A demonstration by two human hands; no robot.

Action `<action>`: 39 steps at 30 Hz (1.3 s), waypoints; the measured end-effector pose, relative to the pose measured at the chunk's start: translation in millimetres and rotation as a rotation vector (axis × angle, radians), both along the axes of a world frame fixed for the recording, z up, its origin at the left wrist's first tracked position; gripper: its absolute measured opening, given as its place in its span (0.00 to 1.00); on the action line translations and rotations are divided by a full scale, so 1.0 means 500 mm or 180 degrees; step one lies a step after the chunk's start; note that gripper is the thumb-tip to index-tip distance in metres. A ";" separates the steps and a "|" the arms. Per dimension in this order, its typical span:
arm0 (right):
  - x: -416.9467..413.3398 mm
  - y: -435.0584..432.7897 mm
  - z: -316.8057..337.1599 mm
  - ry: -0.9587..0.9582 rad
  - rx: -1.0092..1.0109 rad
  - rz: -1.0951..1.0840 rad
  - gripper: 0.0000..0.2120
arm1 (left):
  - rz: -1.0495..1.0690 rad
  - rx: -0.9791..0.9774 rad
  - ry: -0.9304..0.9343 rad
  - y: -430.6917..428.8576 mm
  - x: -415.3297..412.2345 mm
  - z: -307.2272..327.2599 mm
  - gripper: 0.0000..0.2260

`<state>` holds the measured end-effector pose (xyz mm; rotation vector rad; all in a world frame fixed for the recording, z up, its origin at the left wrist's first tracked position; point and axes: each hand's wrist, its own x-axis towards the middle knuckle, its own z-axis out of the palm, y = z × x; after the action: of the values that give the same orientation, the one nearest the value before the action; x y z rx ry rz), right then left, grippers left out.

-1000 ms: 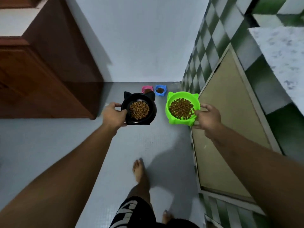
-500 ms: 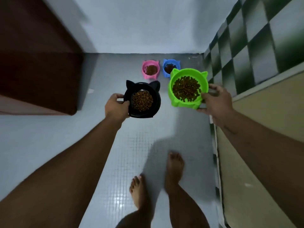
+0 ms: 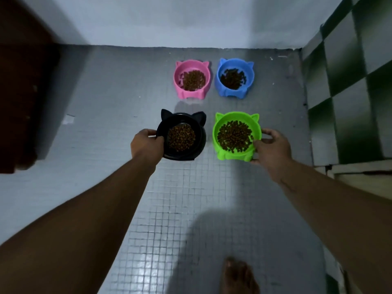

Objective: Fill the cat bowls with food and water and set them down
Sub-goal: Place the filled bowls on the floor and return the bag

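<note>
Grey mosaic floor [image 3: 169, 209] fills most of the view, seen from above past two bare forearms reaching forward.

The left hand [image 3: 146, 144] grips the left edge of a black bowl [image 3: 200, 136] with two pointed cat ears on its far side. The thumb lies over the rim and the fingers curl underneath. The right hand [image 3: 272, 147] grips the right side of a bright green bowl [image 3: 235, 115] of the same eared shape, with the thumb on the near rim and the fingers wrapped round the outer wall. The hands are well apart, each clamped on its own bowl.

Both bowls hold a mound of brown dry kibble [image 3: 181, 137]. They sit level, side by side, with a narrow strip of floor showing between them. Whether they rest on the tiles or hang just above them cannot be told.

Further off, near the pale back wall [image 3: 169, 18], a pink bowl [image 3: 192, 63] and a blue bowl [image 3: 235, 61] stand on the floor next to each other, each with kibble inside. Pink lies beyond black and blue beyond green, so the four make a rough square.

A dark wooden cabinet [image 3: 21, 81] stands at the left. Green and white checked tiles [image 3: 350, 81] cover the wall on the right. One bare foot [image 3: 238, 276] shows at the bottom edge
</note>
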<state>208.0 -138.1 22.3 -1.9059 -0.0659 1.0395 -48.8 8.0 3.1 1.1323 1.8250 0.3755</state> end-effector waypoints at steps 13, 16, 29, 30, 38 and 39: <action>0.034 0.065 -0.160 -0.0541 -0.0481 0.0280 0.16 | -0.0121 0.0101 0.0148 0.040 0.047 -0.114 0.08; 0.072 0.054 -0.252 -0.0756 -0.0465 0.0396 0.18 | -0.0233 0.0026 0.0173 0.044 0.054 -0.113 0.11; -0.048 0.064 0.056 -0.1257 -0.0472 0.0730 0.22 | -0.1637 0.0697 0.0552 -0.027 0.060 0.120 0.22; -0.060 0.064 0.096 -0.1254 -0.0423 0.0708 0.22 | -0.1767 0.0771 0.0553 -0.034 0.058 0.156 0.22; -0.165 0.020 0.476 -0.1352 -0.0067 0.0547 0.21 | -0.2344 0.1097 0.0428 -0.085 0.014 0.477 0.19; -0.180 0.003 0.523 -0.1313 -0.0049 0.0522 0.20 | -0.2422 0.1086 0.0416 -0.100 0.006 0.519 0.19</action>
<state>117.8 -136.7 283.8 -2.1296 -0.4571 0.7367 -45.8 -41.9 262.8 2.0168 1.3205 0.1610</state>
